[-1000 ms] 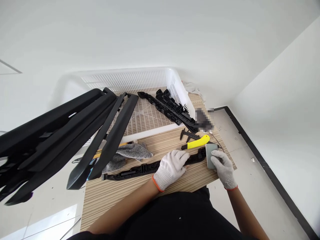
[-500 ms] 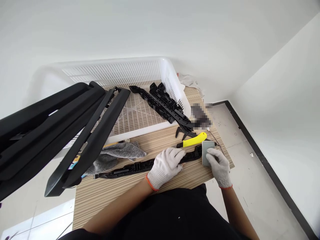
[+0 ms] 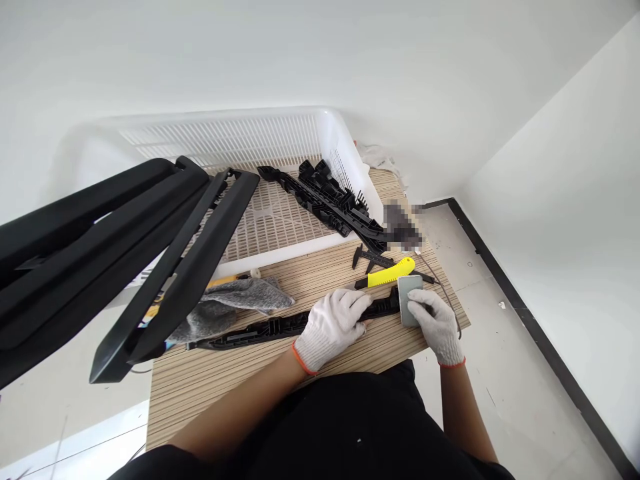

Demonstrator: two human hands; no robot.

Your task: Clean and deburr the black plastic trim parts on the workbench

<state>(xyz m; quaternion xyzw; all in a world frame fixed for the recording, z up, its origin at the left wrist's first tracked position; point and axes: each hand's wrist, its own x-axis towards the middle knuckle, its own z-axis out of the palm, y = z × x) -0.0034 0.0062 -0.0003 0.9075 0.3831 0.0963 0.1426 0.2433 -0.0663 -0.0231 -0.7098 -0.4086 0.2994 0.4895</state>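
Note:
A long black plastic trim part [image 3: 260,335] lies across the wooden tabletop. My left hand [image 3: 336,328], in a white knitted glove with an orange cuff, is wrapped over its middle and holds it down. My right hand [image 3: 436,323], gloved the same way, pinches a flat grey-green rectangular pad [image 3: 411,301], perhaps a sanding pad, with thumb and fingers. The pad stands tilted against the part's right end and hides that tip. Just behind lie a yellow-handled knife [image 3: 391,272] and a black caliper [image 3: 373,257].
A white slatted plastic basket [image 3: 280,251] at the back holds black plastic parts [image 3: 325,200]. Long black trim panels [image 3: 200,267] jut over its left side. A grey cloth [image 3: 235,301] lies in front of it. The table's right edge drops to the floor.
My right hand and the pad have shifted slightly left along the part's end. My left hand stays on the part. The whole view has moved a little.

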